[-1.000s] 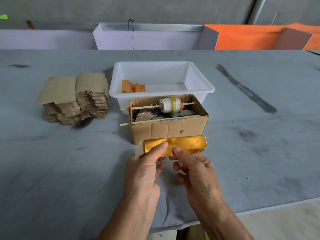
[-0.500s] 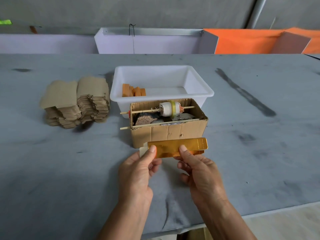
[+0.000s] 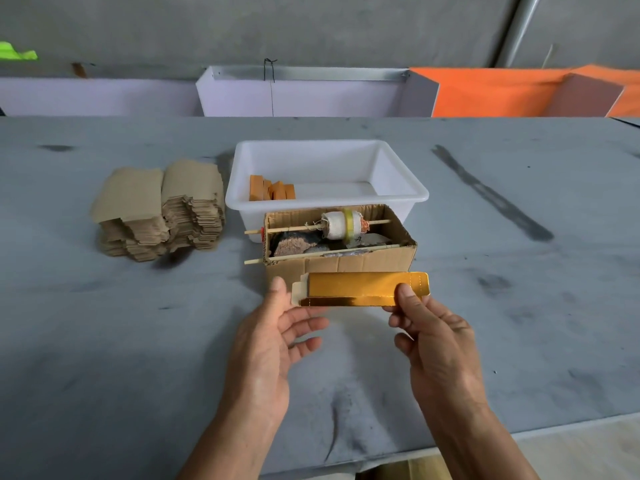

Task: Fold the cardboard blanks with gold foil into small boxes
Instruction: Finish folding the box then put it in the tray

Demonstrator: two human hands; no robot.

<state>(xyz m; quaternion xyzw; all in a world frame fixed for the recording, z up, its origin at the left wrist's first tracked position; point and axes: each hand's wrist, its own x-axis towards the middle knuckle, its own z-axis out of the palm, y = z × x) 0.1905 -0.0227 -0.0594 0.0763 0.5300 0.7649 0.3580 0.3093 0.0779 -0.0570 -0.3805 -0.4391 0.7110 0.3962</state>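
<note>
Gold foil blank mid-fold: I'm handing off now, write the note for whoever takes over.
Right hand: thumb and fingers pinch the gold foil blank at its right end.
Left hand: open, fingers touching the blank's left end.
Blank is held above the table, in front of the cardboard box; one long flap is creased.
Done: a few orange boxes in the white tub.
Left: finish this blank, then the stack of blanks.

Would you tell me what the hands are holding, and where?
The gold foil blank: right hand pinches its right end, left hand supports its left end.
</note>
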